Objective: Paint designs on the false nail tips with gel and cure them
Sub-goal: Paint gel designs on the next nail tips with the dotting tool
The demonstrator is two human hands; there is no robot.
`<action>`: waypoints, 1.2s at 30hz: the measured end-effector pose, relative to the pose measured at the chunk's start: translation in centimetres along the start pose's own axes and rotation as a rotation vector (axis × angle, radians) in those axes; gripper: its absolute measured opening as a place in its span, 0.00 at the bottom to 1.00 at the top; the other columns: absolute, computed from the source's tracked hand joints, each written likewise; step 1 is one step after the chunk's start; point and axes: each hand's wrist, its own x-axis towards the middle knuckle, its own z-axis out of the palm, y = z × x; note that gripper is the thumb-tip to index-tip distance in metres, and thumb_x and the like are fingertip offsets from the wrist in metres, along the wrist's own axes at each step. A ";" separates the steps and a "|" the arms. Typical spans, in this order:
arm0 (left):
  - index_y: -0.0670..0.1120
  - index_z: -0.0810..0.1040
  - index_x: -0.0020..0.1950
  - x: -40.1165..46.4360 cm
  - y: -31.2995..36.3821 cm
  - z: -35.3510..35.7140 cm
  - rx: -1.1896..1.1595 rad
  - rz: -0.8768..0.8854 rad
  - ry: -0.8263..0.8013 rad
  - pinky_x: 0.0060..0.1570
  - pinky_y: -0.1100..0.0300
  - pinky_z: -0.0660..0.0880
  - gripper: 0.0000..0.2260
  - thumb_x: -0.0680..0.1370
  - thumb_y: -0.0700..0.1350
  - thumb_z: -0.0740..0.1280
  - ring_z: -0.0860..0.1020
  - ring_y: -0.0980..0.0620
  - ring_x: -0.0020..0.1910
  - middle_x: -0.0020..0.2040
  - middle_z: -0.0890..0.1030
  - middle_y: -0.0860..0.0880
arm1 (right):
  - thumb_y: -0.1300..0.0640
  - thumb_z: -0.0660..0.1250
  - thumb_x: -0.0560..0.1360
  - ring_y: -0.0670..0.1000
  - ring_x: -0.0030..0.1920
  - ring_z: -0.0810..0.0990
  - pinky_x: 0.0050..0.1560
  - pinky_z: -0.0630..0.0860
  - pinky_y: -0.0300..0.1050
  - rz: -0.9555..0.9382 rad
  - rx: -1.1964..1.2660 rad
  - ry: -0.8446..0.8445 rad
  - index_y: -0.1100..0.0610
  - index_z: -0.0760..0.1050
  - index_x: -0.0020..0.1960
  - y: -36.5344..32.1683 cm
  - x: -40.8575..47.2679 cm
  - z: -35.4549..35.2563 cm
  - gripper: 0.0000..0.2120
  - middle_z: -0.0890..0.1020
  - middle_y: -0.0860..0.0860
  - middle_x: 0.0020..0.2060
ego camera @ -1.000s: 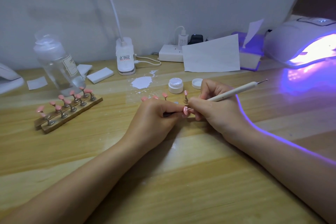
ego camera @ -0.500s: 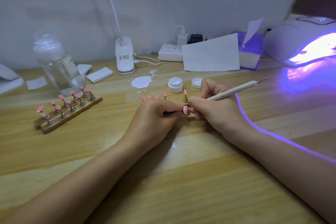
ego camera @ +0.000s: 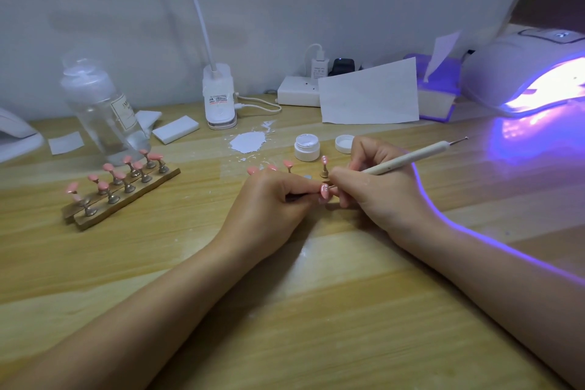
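My left hand (ego camera: 272, 199) pinches the stem of a small stand that carries a pink false nail tip (ego camera: 324, 189), held sideways just above the wooden table. My right hand (ego camera: 376, 190) grips a white dotting pen (ego camera: 408, 159), and its metal point touches that nail tip. Behind my hands, more pink tips on stands (ego camera: 324, 165) sit on a partly hidden holder. An open white gel jar (ego camera: 306, 147) stands beyond them with its lid (ego camera: 344, 143) beside it. The curing lamp (ego camera: 525, 70) glows violet at the far right.
A wooden holder with several pink tips (ego camera: 120, 187) lies at the left. A clear bottle (ego camera: 104, 111), white blocks (ego camera: 175, 129), a clip lamp base (ego camera: 220, 98), a power strip (ego camera: 299, 93), a paper sheet (ego camera: 368, 93), a tissue box (ego camera: 437, 95) and a white smear (ego camera: 247, 141) line the back.
Both hands stay nearly in place. The pen tip shifts only slightly against the held nail tip.
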 end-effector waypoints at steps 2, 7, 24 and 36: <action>0.47 0.84 0.46 0.0 0.0 0.0 0.002 0.008 0.000 0.34 0.70 0.65 0.06 0.74 0.39 0.69 0.65 0.72 0.32 0.40 0.82 0.60 | 0.74 0.63 0.67 0.49 0.23 0.77 0.25 0.72 0.36 0.002 -0.003 -0.005 0.57 0.60 0.27 0.0 0.0 0.0 0.18 0.71 0.52 0.17; 0.48 0.84 0.46 0.0 0.0 0.0 0.016 0.002 0.001 0.33 0.71 0.64 0.06 0.74 0.39 0.69 0.65 0.73 0.31 0.37 0.82 0.59 | 0.73 0.63 0.67 0.50 0.24 0.77 0.26 0.74 0.38 0.003 0.003 -0.005 0.57 0.60 0.27 0.0 0.0 0.0 0.18 0.71 0.52 0.17; 0.46 0.84 0.46 0.1 0.3 -0.1 0.044 0.013 0.015 0.30 0.73 0.62 0.06 0.73 0.38 0.69 0.65 0.72 0.28 0.34 0.78 0.63 | 0.75 0.62 0.68 0.45 0.21 0.76 0.23 0.70 0.32 0.000 -0.009 -0.007 0.58 0.60 0.28 -0.2 -0.2 0.0 0.18 0.70 0.51 0.16; 0.46 0.84 0.46 0.1 0.3 -0.1 0.035 0.020 0.007 0.31 0.73 0.62 0.06 0.74 0.38 0.69 0.65 0.72 0.30 0.35 0.82 0.57 | 0.75 0.63 0.67 0.45 0.21 0.75 0.23 0.69 0.32 -0.022 -0.014 -0.014 0.58 0.61 0.27 -0.2 -0.1 0.1 0.19 0.71 0.50 0.16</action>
